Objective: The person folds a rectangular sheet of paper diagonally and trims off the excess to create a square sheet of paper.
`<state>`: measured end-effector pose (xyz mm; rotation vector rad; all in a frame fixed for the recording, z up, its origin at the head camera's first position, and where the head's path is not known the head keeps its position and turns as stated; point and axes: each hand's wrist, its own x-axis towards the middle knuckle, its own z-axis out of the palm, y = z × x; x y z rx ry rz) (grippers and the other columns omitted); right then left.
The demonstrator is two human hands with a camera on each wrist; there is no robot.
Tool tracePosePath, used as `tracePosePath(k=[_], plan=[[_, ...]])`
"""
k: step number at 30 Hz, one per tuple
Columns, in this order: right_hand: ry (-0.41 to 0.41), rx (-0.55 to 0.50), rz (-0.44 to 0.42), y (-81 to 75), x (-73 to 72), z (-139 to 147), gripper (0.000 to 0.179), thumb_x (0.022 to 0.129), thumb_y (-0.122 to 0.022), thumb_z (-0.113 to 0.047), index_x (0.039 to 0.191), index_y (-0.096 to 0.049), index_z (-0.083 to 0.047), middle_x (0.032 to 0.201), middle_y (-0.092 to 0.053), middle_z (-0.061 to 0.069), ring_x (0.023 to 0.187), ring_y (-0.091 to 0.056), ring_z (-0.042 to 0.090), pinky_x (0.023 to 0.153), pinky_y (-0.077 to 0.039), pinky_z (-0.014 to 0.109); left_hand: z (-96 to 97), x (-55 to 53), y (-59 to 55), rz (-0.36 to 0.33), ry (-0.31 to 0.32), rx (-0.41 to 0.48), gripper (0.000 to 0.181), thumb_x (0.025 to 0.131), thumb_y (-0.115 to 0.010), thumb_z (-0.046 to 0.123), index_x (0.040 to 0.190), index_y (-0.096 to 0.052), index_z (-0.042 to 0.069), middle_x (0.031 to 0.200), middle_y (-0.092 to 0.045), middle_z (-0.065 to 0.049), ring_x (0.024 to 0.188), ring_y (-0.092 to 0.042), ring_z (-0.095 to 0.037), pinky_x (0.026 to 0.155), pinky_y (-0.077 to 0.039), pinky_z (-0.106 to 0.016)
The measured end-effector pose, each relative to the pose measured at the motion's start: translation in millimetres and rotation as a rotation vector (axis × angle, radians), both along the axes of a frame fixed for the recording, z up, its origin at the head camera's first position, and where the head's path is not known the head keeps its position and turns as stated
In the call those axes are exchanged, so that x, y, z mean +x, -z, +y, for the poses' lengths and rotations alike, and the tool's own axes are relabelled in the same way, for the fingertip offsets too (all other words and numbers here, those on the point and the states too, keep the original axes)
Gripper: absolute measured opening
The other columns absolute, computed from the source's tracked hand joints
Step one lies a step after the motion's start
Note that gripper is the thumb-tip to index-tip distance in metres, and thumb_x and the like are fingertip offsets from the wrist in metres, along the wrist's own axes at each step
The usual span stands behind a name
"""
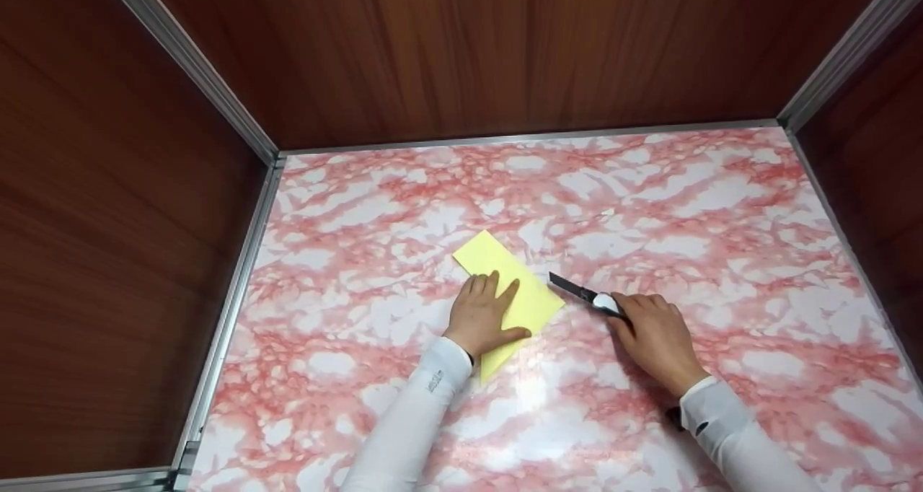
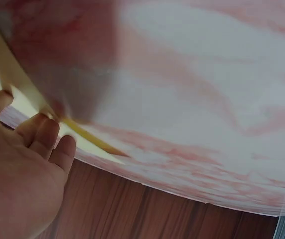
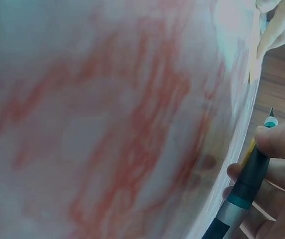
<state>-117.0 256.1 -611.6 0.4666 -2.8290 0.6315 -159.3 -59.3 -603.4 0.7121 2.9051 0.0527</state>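
Observation:
A yellow sheet of folded paper [image 1: 530,297] lies slantwise on the table, one corner pointing toward the right hand. The left hand [image 1: 482,315] rests on it with fingers spread and the thumb out to the right. In the left wrist view the fingertips are on the paper [image 2: 90,147], close to its edge. The right hand [image 1: 655,337] grips a utility knife [image 1: 604,303], its dark blade extended and pointing up and left, just beside the paper's right corner. In the right wrist view, thumb and fingers wrap the dark handle of the knife [image 3: 249,177].
The table [image 1: 346,405] has a glossy red-and-white marbled top. Brown wood-grain panels [image 1: 461,52] with metal edging rise at the back and both sides. A small pale scrap [image 1: 608,212] lies toward the back, right of the paper.

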Motion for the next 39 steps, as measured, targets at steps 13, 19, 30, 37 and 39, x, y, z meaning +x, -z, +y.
tracePosePath(k=[13, 19, 30, 37, 39], plan=[[0.004, -0.014, -0.044, 0.7, 3.2, 4.6, 0.043, 0.094, -0.076, -0.020, 0.133, -0.066, -0.006, 0.115, -0.070, 0.014, 0.104, -0.058, 0.037, 0.086, -0.043, 0.057, 6.0, 0.1, 5.8, -0.085, 0.058, 0.010, 0.106, 0.093, -0.045, 0.079, 0.163, -0.019, 0.003, 0.170, -0.013, -0.014, 0.157, -0.009, -0.027, 0.124, -0.014, -0.037], [0.005, -0.013, -0.062, 0.6, 3.6, 5.0, 0.044, 0.094, -0.075, -0.021, 0.134, -0.066, -0.005, 0.115, -0.070, 0.014, 0.104, -0.058, 0.037, 0.088, -0.043, 0.057, 8.4, -1.2, 8.6, -0.096, 0.033, 0.031, 0.107, 0.088, -0.048, 0.082, 0.166, -0.017, 0.015, 0.171, -0.010, -0.013, 0.157, -0.010, -0.027, 0.124, -0.016, -0.040], [-0.008, -0.018, -0.039, -1.5, 4.4, 2.9, 0.045, 0.094, -0.076, -0.021, 0.135, -0.065, -0.005, 0.114, -0.070, 0.014, 0.103, -0.059, 0.037, 0.085, -0.043, 0.056, 17.4, -0.6, 14.5, 0.085, 0.049, 0.053, 0.076, 0.099, -0.041, 0.070, 0.155, -0.049, 0.019, 0.160, -0.038, -0.019, 0.148, -0.033, -0.037, 0.118, -0.030, -0.047], [-0.022, -0.019, -0.050, -2.0, 5.0, 7.0, 0.046, 0.094, -0.076, -0.021, 0.136, -0.065, -0.005, 0.115, -0.070, 0.014, 0.103, -0.059, 0.037, 0.088, -0.044, 0.057, 19.4, 1.4, 11.5, 0.149, 0.120, 0.190, 0.021, 0.103, -0.059, 0.035, 0.112, -0.071, 0.020, 0.145, -0.058, -0.014, 0.138, -0.049, -0.038, 0.110, -0.038, -0.061], [-0.039, -0.016, -0.046, -2.1, 4.7, 9.9, 0.046, 0.095, -0.075, -0.022, 0.137, -0.064, -0.006, 0.117, -0.070, 0.014, 0.105, -0.059, 0.036, 0.089, -0.043, 0.057, 20.5, 1.5, 9.0, 0.130, 0.106, 0.227, 0.016, 0.102, -0.060, 0.029, 0.107, -0.071, 0.018, 0.144, -0.059, -0.013, 0.138, -0.050, -0.037, 0.109, -0.038, -0.063]])
